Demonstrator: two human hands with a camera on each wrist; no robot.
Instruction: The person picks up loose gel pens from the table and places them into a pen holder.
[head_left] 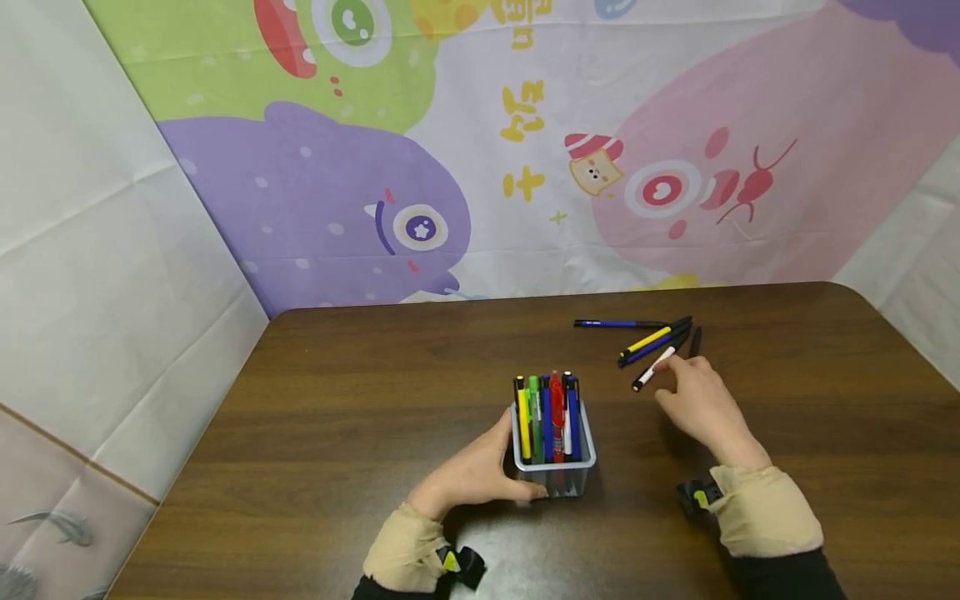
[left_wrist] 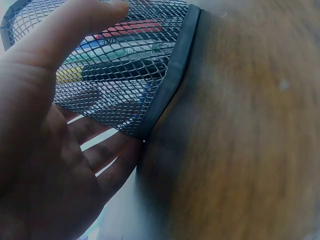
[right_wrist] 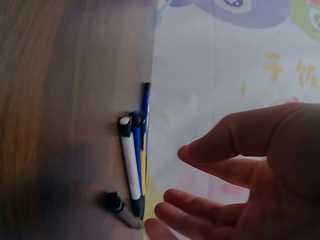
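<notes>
My left hand [head_left: 476, 468] grips a mesh pen holder [head_left: 557, 481], thumb across its front and fingers along its left side. Several pens and markers stand upright in it, among them a yellow one [head_left: 523, 425], a green one [head_left: 534, 396] and a red pen [head_left: 557, 408]. In the left wrist view, the dark base rim [left_wrist: 170, 82] shows close to the tabletop. Over loose pens at the back right, my right hand [head_left: 705, 408] reaches with thumb and fingers apart, holding nothing. Nearest its fingertips lies a white pen with black ends [right_wrist: 131, 170].
Beside the white pen lie a yellow pen [head_left: 643, 342], a blue pen [head_left: 648, 350] and a short dark pen [head_left: 696, 342]. Another blue pen [head_left: 615, 323] lies farther back. A printed cloth [head_left: 480, 208] hangs behind the table's back edge.
</notes>
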